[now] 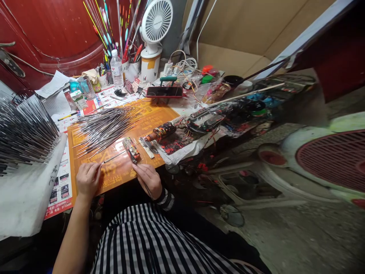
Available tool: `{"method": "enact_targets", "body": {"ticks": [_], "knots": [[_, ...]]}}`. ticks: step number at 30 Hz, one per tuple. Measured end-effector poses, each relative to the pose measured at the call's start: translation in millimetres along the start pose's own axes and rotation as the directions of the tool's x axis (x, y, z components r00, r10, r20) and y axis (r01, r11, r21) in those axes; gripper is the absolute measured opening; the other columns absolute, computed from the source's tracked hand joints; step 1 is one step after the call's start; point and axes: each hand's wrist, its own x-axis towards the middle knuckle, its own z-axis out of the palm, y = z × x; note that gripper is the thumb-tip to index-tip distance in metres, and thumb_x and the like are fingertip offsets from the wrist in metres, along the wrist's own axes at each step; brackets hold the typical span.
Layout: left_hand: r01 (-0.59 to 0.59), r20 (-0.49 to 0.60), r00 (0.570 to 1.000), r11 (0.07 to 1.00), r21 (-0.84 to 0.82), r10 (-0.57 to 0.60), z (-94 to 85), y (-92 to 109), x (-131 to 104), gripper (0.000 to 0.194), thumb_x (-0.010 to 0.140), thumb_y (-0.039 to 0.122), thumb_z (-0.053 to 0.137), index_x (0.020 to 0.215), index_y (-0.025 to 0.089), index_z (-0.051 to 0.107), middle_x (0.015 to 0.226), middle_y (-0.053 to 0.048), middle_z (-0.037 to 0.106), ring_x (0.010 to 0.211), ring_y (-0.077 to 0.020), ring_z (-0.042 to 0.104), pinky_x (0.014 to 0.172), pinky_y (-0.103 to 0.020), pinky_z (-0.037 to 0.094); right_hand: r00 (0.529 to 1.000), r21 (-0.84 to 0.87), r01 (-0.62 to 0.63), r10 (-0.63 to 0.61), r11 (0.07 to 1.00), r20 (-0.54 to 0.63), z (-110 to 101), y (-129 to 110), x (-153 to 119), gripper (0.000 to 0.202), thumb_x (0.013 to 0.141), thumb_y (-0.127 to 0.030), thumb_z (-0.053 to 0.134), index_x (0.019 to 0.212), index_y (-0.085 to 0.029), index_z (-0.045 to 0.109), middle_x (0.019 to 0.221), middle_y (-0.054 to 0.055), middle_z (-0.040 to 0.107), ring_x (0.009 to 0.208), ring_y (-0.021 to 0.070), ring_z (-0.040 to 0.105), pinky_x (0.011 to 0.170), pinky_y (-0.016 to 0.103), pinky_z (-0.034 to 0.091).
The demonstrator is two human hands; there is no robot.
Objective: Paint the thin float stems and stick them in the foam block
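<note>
My left hand (pixel 89 178) is at the front edge of the orange mat (pixel 159 114), its fingers pinched on a thin rod (pixel 114 156) that points up to the right. The rod's far end reaches a small paint-spotted block (pixel 131 149). Just below that block, my right hand (pixel 148 179) is closed on a thin dark stick (pixel 135 165), which runs back under the palm. Behind both hands a wide pile of thin dark rods (pixel 105 127) lies across the mat.
White foam (pixel 53 179) full of upright rods stands at the left. A phone (pixel 164 92) on a stand, a water bottle (pixel 116 70) and a small fan (pixel 157 23) are at the back. A paint-stained tool (pixel 164 130) and clutter fill the right side.
</note>
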Motion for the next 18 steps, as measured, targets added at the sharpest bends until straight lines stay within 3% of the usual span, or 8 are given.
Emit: {"method": "enact_targets", "body": {"ticks": [6, 10, 15, 18], "knots": [[-0.008, 0.006, 1.0, 1.0, -0.01, 0.008, 1.0, 3, 2, 0.013, 0.094, 0.018, 0.06, 0.103, 0.019, 0.068, 0.089, -0.006, 0.072, 0.08, -0.0191, 0.061, 0.077, -0.033, 0.048, 0.998, 0.0, 0.04, -0.04, 0.999, -0.046, -2, 1, 1, 0.06, 0.092, -0.005, 0.055, 0.15, -0.019, 0.046, 0.111, 0.013, 0.074, 0.101, 0.0236, 0.071, 0.087, 0.041, 0.062], [0.053, 0.045, 0.998, 0.998, 0.024, -0.054, -6.9, 8, 0, 0.015, 0.097, 0.021, 0.053, 0.099, 0.02, 0.067, 0.088, -0.006, 0.071, 0.081, -0.0194, 0.062, 0.077, -0.034, 0.048, 0.993, 0.035, 0.108, -0.106, 0.994, -0.046, -9, 3, -4, 0.056, 0.092, -0.005, 0.055, 0.147, -0.018, 0.05, 0.107, 0.012, 0.076, 0.096, 0.0233, 0.072, 0.083, 0.04, 0.063], [0.238, 0.116, 0.962, 0.967, 0.093, -0.248, -46.6, -17, -17, 0.021, 0.1, 0.026, 0.046, 0.098, 0.021, 0.066, 0.094, -0.008, 0.07, 0.09, -0.0196, 0.065, 0.085, -0.035, 0.051, 0.983, 0.05, 0.184, -0.183, 0.982, -0.028, -14, 8, -10, 0.061, 0.089, -0.004, 0.061, 0.148, -0.019, 0.049, 0.104, 0.011, 0.077, 0.089, 0.0231, 0.074, 0.08, 0.038, 0.062], [0.439, 0.069, 0.893, 0.895, 0.082, -0.445, -84.7, -51, -36, 0.02, 0.098, 0.029, 0.047, 0.096, 0.02, 0.064, 0.095, -0.008, 0.069, 0.093, -0.0191, 0.066, 0.086, -0.034, 0.053, 0.978, 0.048, 0.208, -0.206, 0.977, -0.042, -14, 9, -11, 0.064, 0.088, -0.002, 0.063, 0.147, -0.02, 0.05, 0.099, 0.009, 0.078, 0.084, 0.0226, 0.074, 0.079, 0.037, 0.06]]}}
